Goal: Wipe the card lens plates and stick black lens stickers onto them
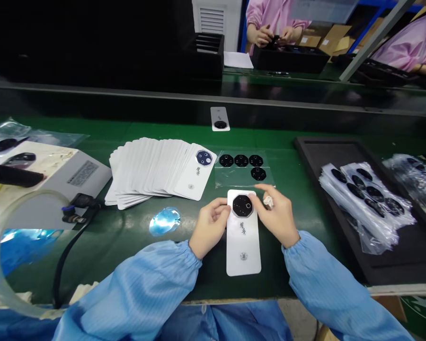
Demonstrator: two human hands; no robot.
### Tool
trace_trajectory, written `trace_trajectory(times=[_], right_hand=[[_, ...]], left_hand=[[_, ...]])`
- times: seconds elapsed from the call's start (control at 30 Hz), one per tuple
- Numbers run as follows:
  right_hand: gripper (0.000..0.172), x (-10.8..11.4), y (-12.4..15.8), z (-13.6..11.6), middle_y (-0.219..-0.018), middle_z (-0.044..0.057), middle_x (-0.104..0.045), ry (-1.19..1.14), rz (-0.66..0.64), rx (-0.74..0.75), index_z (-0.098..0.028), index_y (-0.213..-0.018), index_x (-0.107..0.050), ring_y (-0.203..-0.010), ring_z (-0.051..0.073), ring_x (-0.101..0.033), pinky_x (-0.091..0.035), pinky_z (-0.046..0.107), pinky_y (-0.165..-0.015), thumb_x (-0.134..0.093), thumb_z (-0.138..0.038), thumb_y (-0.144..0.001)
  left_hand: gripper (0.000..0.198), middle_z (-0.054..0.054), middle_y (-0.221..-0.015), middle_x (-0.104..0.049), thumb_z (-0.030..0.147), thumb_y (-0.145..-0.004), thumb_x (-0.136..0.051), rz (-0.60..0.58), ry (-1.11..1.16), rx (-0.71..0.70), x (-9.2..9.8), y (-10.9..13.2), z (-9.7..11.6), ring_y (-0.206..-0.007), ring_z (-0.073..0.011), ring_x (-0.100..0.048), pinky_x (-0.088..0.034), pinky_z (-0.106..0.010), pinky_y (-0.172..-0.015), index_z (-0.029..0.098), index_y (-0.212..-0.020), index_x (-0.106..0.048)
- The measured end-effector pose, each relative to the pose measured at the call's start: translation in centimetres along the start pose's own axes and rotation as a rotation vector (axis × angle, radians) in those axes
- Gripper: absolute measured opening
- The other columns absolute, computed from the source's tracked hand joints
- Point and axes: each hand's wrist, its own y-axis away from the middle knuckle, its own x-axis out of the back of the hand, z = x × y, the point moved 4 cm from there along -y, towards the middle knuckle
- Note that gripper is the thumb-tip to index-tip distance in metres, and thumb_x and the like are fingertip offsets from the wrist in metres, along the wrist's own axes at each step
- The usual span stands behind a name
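A white phone back cover (244,248) lies flat on the green mat in front of me. A black octagonal camera piece (242,206) sits near its top end. My left hand (209,228) pinches the cover's upper left edge. My right hand (275,215) presses its thumb and forefinger against the black piece from the right, with a small crumpled white scrap (268,201) tucked in its fingers. Just beyond, a clear sheet (243,177) carries several more black octagonal pieces (241,160).
A fanned stack of white covers (152,173) lies to the left, one more cover (220,118) on the belt behind. A black tray (404,255) with bagged black pieces (367,194) stands at right. A hose (67,251), a blue film scrap (165,221) and a box (67,175) lie at left. People in pink work across the belt.
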Motion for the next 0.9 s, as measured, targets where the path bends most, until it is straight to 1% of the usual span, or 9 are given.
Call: trace_trajectory(times=[0.1, 0.17, 0.23, 0.3, 0.4, 0.5, 0.63, 0.73, 0.9], right_hand=[[0.041, -1.2, 0.7, -0.4, -0.115, 0.007, -0.064, 0.061, -0.126, 0.066, -0.022, -0.115, -0.061, -0.104, 0.024, -0.060, -0.045, 0.038, -0.092, -0.063, -0.039, -0.078], [0.048, -1.8, 1.1, -0.6, -0.122, 0.008, -0.062, 0.087, -0.183, 0.083, -0.021, -0.122, -0.058, -0.110, 0.025, -0.058, -0.044, 0.040, -0.095, -0.062, -0.039, -0.078], [0.050, -2.1, 1.1, -0.5, -0.115, 0.008, -0.065, 0.095, -0.225, 0.080, -0.019, -0.124, -0.056, -0.102, 0.025, -0.061, -0.047, 0.039, -0.089, -0.061, -0.038, -0.078], [0.050, -2.1, 1.0, -0.3, -0.096, 0.006, -0.069, 0.090, -0.265, 0.071, -0.018, -0.125, -0.055, -0.085, 0.021, -0.065, -0.051, 0.035, -0.078, -0.060, -0.037, -0.079], [0.051, -2.0, 0.5, -0.1, -0.073, 0.000, -0.065, 0.071, -0.318, 0.069, -0.016, -0.126, -0.055, -0.065, 0.015, -0.060, -0.050, 0.029, -0.065, -0.059, -0.036, -0.079], [0.051, -2.0, 0.3, 0.0, -0.070, -0.002, -0.061, 0.061, -0.358, 0.080, -0.015, -0.126, -0.055, -0.061, 0.013, -0.056, -0.048, 0.026, -0.061, -0.059, -0.036, -0.080], [0.052, -2.0, 0.2, 0.0, -0.071, -0.002, -0.060, 0.103, -0.388, 0.092, -0.015, -0.128, -0.053, -0.063, 0.013, -0.056, -0.047, 0.027, -0.063, -0.058, -0.034, -0.079], [0.054, -1.9, 0.4, -0.2, -0.077, 0.001, -0.063, 0.159, -0.440, 0.115, -0.016, -0.132, -0.049, -0.068, 0.015, -0.058, -0.048, 0.029, -0.065, -0.056, -0.034, -0.082], [0.058, -1.6, 0.7, -0.7, -0.103, 0.007, -0.066, 0.260, -0.563, 0.164, -0.019, -0.141, -0.038, -0.087, 0.021, -0.062, -0.050, 0.034, -0.072, -0.049, -0.038, -0.087]], left_hand=[[0.035, -0.003, -0.074, -0.070, 0.033, -0.080, -0.058, -0.004, 0.035, 0.013, -0.3, 0.0, -0.6, -0.059, -0.0146, -0.065, -0.051, -0.024, -0.055, 0.013, -0.108, -0.055], [0.037, -0.004, -0.077, -0.071, 0.033, -0.079, -0.059, -0.013, 0.052, 0.016, -0.5, 0.0, -0.8, -0.060, -0.0148, -0.066, -0.052, -0.024, -0.056, 0.014, -0.109, -0.053], [0.037, -0.005, -0.078, -0.071, 0.034, -0.078, -0.060, -0.023, 0.066, 0.019, -0.7, 0.1, -0.9, -0.063, -0.0156, -0.067, -0.054, -0.025, -0.058, 0.014, -0.109, -0.053], [0.039, -0.005, -0.079, -0.072, 0.034, -0.078, -0.061, -0.032, 0.077, 0.024, -0.8, 0.2, -0.8, -0.066, -0.0164, -0.069, -0.056, -0.026, -0.061, 0.014, -0.110, -0.053], [0.042, -0.005, -0.081, -0.072, 0.036, -0.078, -0.061, -0.041, 0.088, 0.030, -0.8, 0.4, -0.7, -0.069, -0.0177, -0.070, -0.058, -0.029, -0.066, 0.014, -0.112, -0.053], [0.042, -0.006, -0.084, -0.072, 0.035, -0.079, -0.060, -0.052, 0.089, 0.026, -0.9, 0.6, -0.6, -0.071, -0.0186, -0.071, -0.059, -0.031, -0.068, 0.014, -0.114, -0.052], [0.036, -0.006, -0.083, -0.072, 0.032, -0.083, -0.056, -0.060, 0.049, -0.003, -0.8, 0.7, -0.9, -0.072, -0.0186, -0.070, -0.058, -0.031, -0.068, 0.015, -0.114, -0.053], [0.034, -0.005, -0.081, -0.073, 0.030, -0.085, -0.053, -0.053, -0.007, -0.033, -0.7, 0.7, -1.2, -0.070, -0.0182, -0.070, -0.058, -0.030, -0.066, 0.015, -0.116, -0.055], [0.037, -0.003, -0.081, -0.073, 0.026, -0.087, -0.050, -0.038, -0.117, -0.087, -0.7, 1.4, -1.0, -0.069, -0.0159, -0.069, -0.058, -0.026, -0.065, 0.017, -0.123, -0.054]])
